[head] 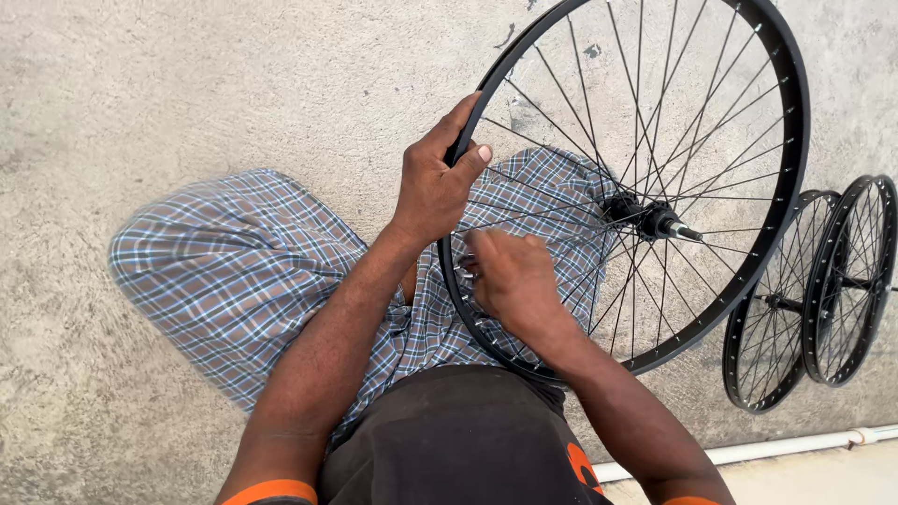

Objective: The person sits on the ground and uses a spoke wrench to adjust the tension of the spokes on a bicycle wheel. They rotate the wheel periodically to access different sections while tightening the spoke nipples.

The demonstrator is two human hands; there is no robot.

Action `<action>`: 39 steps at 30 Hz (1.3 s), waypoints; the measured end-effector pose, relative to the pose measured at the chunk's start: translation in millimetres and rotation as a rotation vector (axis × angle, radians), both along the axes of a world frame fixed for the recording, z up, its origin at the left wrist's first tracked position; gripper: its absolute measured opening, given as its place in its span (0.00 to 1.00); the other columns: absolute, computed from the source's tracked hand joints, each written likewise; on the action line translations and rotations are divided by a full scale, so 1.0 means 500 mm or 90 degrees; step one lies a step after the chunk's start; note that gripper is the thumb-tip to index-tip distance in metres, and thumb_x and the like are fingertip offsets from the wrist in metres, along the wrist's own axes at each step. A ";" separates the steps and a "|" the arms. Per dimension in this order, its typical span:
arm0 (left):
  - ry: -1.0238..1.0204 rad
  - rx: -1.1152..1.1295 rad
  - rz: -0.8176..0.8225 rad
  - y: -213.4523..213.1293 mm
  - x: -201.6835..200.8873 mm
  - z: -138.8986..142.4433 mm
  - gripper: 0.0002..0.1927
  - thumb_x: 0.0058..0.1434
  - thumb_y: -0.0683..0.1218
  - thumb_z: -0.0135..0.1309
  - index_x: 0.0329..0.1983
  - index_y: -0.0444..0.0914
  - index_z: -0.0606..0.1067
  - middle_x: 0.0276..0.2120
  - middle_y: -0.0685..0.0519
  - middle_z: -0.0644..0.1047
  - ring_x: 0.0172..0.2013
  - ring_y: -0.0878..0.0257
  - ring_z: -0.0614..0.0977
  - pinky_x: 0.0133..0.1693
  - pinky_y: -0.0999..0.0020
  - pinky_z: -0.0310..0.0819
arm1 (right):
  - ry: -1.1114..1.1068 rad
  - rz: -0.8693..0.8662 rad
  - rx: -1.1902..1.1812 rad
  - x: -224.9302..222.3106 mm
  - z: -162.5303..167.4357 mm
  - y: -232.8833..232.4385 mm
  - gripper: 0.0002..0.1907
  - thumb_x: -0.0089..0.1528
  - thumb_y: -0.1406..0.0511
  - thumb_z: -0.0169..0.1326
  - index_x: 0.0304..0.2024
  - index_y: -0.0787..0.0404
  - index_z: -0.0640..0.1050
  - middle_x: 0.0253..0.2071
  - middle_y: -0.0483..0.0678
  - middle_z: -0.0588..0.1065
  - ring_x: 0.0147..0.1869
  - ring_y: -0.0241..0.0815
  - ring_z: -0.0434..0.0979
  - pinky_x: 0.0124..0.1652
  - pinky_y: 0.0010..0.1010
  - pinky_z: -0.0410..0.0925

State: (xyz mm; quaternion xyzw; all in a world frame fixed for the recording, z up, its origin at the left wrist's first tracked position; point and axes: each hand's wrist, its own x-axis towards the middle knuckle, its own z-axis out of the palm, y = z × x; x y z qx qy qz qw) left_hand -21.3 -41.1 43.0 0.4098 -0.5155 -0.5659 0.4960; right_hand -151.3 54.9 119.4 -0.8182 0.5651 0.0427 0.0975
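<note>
Black spoked wheel (645, 187) over rough concrete floor (187, 93), left hand (435, 182) gripping rim, right hand (510, 281) pinching spokes.

We see two smaller black spoked wheels (814, 290) standing side by side at the right, overlapping each other on the rough concrete floor (187, 84). Below them a white pipe (795, 447) runs along the floor toward the right edge.

Both hands (472, 229) closed, arms forward
</note>
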 end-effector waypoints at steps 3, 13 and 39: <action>0.012 -0.032 0.019 0.001 0.013 -0.003 0.30 0.71 0.46 0.57 0.75 0.37 0.66 0.31 0.59 0.72 0.29 0.74 0.69 0.31 0.75 0.68 | 0.034 0.023 0.090 0.010 0.001 -0.004 0.12 0.56 0.66 0.63 0.39 0.54 0.75 0.32 0.43 0.77 0.37 0.43 0.78 0.39 0.44 0.64; 0.040 -0.032 0.009 0.003 0.006 0.001 0.30 0.71 0.44 0.56 0.75 0.36 0.65 0.32 0.59 0.73 0.29 0.75 0.69 0.31 0.76 0.68 | 0.015 0.000 0.015 0.006 -0.007 0.005 0.09 0.61 0.69 0.60 0.44 0.55 0.76 0.32 0.43 0.75 0.34 0.42 0.74 0.38 0.41 0.63; 0.008 -0.021 0.016 0.002 0.008 -0.009 0.30 0.70 0.43 0.56 0.75 0.37 0.65 0.31 0.60 0.72 0.28 0.75 0.70 0.29 0.77 0.68 | -0.269 0.166 -0.067 -0.040 0.023 0.013 0.15 0.58 0.66 0.63 0.46 0.56 0.74 0.51 0.53 0.76 0.45 0.45 0.73 0.45 0.42 0.63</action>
